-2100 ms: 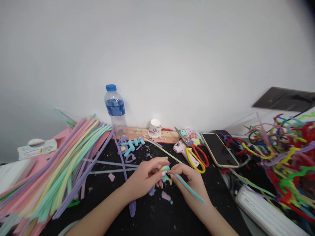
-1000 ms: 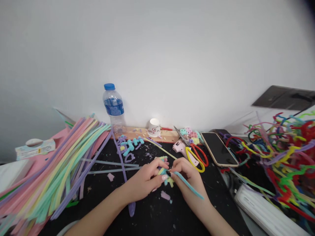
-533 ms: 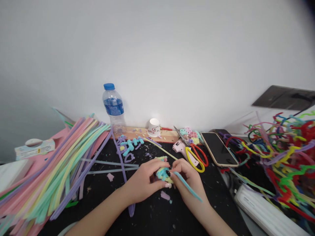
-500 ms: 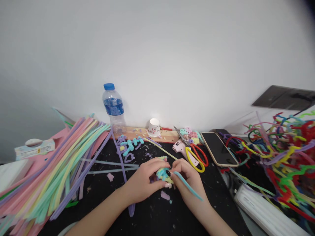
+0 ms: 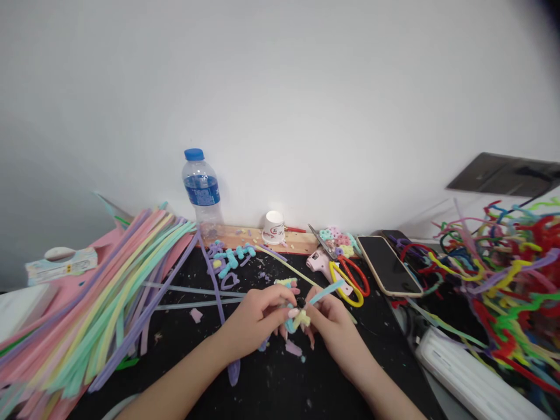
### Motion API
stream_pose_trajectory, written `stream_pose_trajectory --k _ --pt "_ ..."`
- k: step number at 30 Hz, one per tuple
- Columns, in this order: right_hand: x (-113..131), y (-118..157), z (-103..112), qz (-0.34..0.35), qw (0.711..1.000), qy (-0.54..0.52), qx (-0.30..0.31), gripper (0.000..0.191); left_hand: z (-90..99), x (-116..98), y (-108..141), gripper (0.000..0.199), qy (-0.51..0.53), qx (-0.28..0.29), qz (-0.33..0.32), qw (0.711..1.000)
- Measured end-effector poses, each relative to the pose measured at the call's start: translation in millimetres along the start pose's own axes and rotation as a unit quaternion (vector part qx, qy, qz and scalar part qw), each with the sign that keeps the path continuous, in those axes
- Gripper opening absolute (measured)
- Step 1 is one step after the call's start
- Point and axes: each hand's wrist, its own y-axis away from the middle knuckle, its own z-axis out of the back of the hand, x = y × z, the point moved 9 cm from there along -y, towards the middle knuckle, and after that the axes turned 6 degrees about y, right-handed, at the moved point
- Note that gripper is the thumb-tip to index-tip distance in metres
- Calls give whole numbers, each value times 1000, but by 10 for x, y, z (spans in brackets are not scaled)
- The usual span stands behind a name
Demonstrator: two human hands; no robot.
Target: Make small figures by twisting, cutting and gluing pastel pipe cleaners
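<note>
Low over the black table, my left hand is closed around a small figure of twisted pipe cleaners in yellow and light blue, partly hidden by my fingers. A small black piece shows on it, between my fingertips. My right hand pinches a light blue pipe cleaner against the figure; its free end points up and to the right. Just beyond my fingers lies a yellow and pink fuzzy piece. A lilac scrap lies below the figure.
Pastel pipe cleaners pile up at left; bright ones tangle at right. Along the back stand a water bottle and a paper cup. Scissors rest on a pink glue gun, beside a phone.
The figure has been turned in my hands, showing more yellow. The light blue pipe cleaner's free end has swung from lower right to upper right.
</note>
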Motion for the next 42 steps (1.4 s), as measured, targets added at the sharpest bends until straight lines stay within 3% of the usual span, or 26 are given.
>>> stream_pose_trajectory --k 8,23,33,42 --pt "-129 6 -34 -67 996 -60 14 31 -115 147 -1 15 164 33 55 984" --pt "-129 39 -115 -90 988 -102 72 23 -25 179 -41 27 195 -28 85 977" --pt "-115 53 -127 -102 984 -107 104 24 -25 198 -36 31 213 -24 89 973" --pt "-107 53 -99 -118 983 -101 95 23 -31 204 -20 31 226 -11 102 969"
